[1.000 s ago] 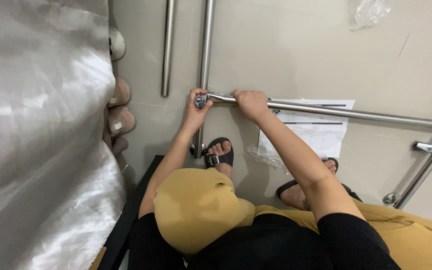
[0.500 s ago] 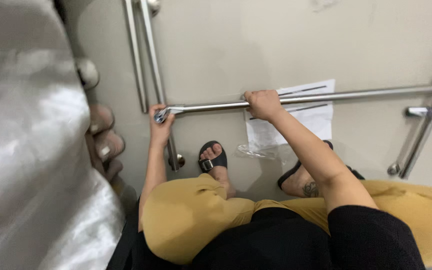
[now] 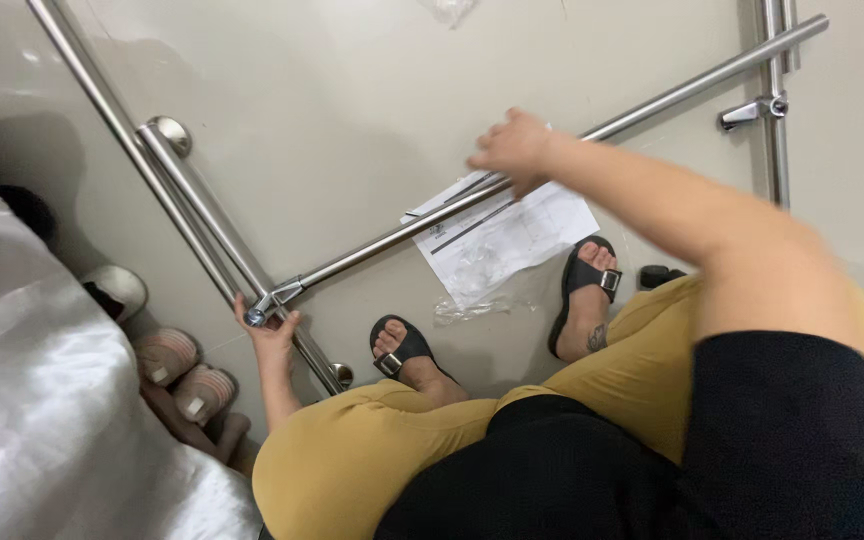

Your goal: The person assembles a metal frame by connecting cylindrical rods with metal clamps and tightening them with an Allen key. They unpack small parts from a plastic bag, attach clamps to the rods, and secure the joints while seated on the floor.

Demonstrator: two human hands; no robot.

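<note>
Change: long steel bar [image 3: 512,180] swung from level to a steep diagonal, rising toward the floor's top right corner; view rolled with it.
Left hand: left hand [image 3: 270,332] down at the bar's lower end, fingers wrapped round the bracket fitting [image 3: 270,303] there, closed on it.
Right hand: right hand [image 3: 514,150] further up the same bar, fingers curled over the tube; blurred, so a full grip or just a resting hold cannot be told.
Bar position: runs from the fitting near the floor's left side up to the top right, crossing over the paper sheet [image 3: 502,240].
Paper: white printed sheet lying flat on the floor, mid-frame, partly under the bar, a scrap of clear plastic wrap [image 3: 472,305] at its lower edge.
Other bars: two parallel steel tubes [image 3: 167,195] slanting from the top left corner down to the left hand; another upright tube with a side bracket [image 3: 774,105] at the top right.
Feet: black sandals [image 3: 407,350] on the floor, one just below the paper.
Left edge: slippers [image 3: 177,375] lined up beside a grey cloth [image 3: 42,400].
</note>
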